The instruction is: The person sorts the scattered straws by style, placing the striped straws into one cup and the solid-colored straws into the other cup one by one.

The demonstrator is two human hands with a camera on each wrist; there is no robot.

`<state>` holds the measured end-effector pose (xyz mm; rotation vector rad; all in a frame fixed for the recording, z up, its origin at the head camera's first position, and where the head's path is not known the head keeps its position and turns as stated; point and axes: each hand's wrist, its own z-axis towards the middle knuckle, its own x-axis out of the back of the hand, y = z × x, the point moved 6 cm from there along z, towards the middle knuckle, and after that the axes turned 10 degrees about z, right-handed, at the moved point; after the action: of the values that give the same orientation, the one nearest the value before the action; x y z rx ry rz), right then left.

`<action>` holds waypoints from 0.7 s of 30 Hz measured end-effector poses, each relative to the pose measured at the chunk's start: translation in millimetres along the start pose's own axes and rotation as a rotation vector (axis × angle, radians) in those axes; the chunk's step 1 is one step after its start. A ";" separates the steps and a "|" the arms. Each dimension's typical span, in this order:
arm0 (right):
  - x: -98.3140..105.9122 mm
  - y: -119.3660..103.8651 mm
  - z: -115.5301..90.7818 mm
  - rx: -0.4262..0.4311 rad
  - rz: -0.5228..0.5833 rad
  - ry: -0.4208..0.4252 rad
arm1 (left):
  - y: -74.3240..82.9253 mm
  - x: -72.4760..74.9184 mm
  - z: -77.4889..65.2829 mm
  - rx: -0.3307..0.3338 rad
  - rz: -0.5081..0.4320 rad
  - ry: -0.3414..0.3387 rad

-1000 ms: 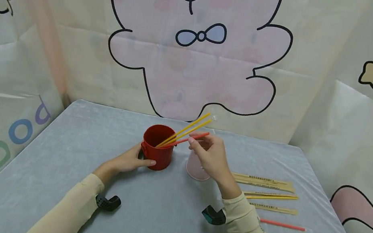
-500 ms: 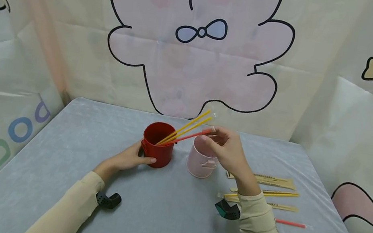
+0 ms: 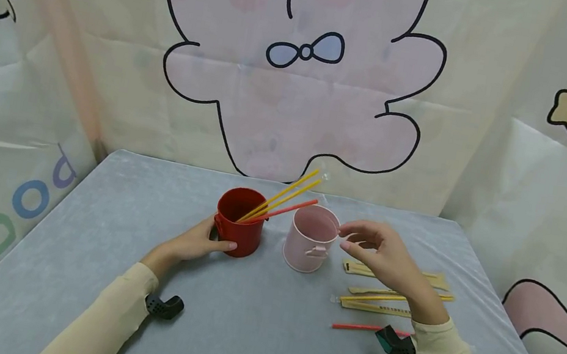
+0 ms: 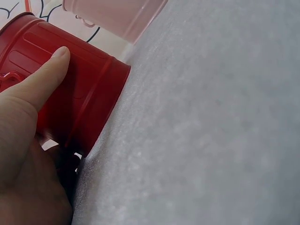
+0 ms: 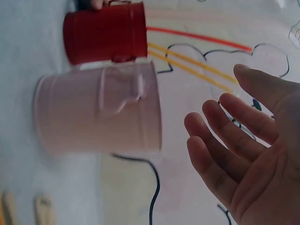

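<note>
A small red bucket (image 3: pixel 243 238) stands upright on the table. My left hand (image 3: pixel 193 241) holds its side, the thumb across the front and the other fingers round the back, partly hidden. Two yellow straws (image 3: pixel 297 186) and one red straw (image 3: pixel 294 206) lean out of the bucket toward the right. To its right is a pale pink bucket (image 3: pixel 304 248) with a small side handle. My right hand (image 3: pixel 388 257) hovers just right of the pink bucket, and nothing is in it. The right wrist view shows its fingers (image 5: pixel 234 136) loosely bent, the thumb apart from them.
Right of the pink bucket lie several slim printed paper packets (image 3: pixel 374 308), a yellow straw (image 3: pixel 370 298) and another red straw (image 3: pixel 357 327). The grey cloth-covered table (image 3: pixel 248 332) ends at a printed backdrop (image 3: pixel 293 116).
My right hand let go of the red straw, which now leans in the red bucket. It then moved right and down past the pink bucket. The left hand stays in place.
</note>
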<state>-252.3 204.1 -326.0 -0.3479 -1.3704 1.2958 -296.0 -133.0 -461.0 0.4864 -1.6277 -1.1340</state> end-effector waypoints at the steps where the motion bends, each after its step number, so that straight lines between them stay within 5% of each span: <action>1: 2.9 4.4 -4.9 -0.005 -0.007 0.001 | -0.6 0.0 -0.1 0.004 -0.003 -0.001; 12: 21.2 43.9 -40.9 -0.011 0.048 -0.071 | -4.6 -0.1 0.2 0.010 0.008 -0.003; 21: 27.0 73.0 -62.9 -0.189 0.064 -0.292 | -4.3 0.2 0.7 0.023 0.012 0.005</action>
<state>-241.4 281.1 -389.1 -0.3428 -1.7475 1.3090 -297.6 -134.9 -464.6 0.4934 -1.6393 -1.1057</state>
